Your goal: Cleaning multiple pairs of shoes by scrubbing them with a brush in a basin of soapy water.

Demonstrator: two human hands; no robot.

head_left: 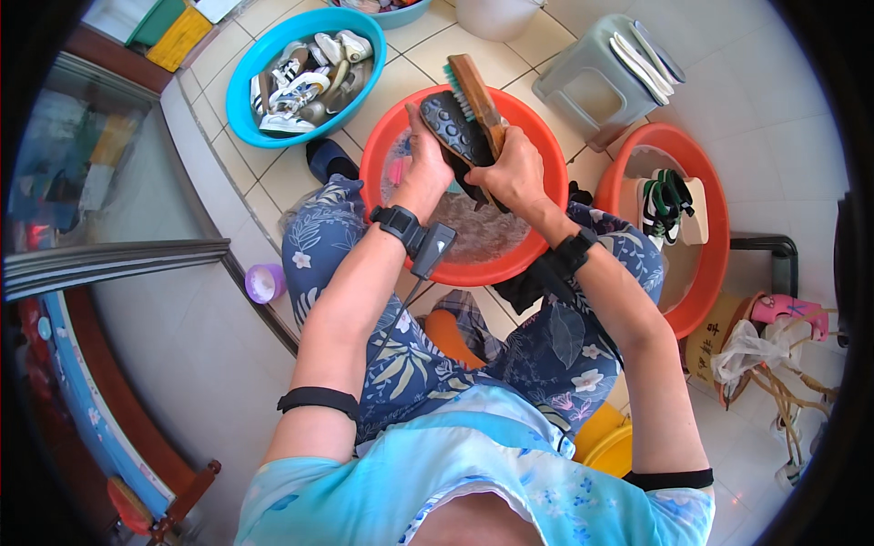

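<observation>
From the head view, you sit over the red basin [378, 173], knees either side of it, and both your forearms reach up from the lower edge to meet above its soapy water. Your left hand [426, 166] is raised with the wrist bent back, its fingers closed around the dark shoe [452, 130], which is held sole-up and tilted over the middle of the basin. Your right hand [515, 173] comes in from the other side, fingers wrapped around the wooden scrub brush [477, 96], whose bristles press against the shoe's sole. Both wrists wear black bands.

Beyond the red basin, to its upper left, a blue basin [244, 77] holds a pile of light-coloured shoes. To the right of the red basin stands a second red tub [713, 205] with a green-strapped sandal [667, 202] inside, and behind that a grey plastic stool [596, 77].
</observation>
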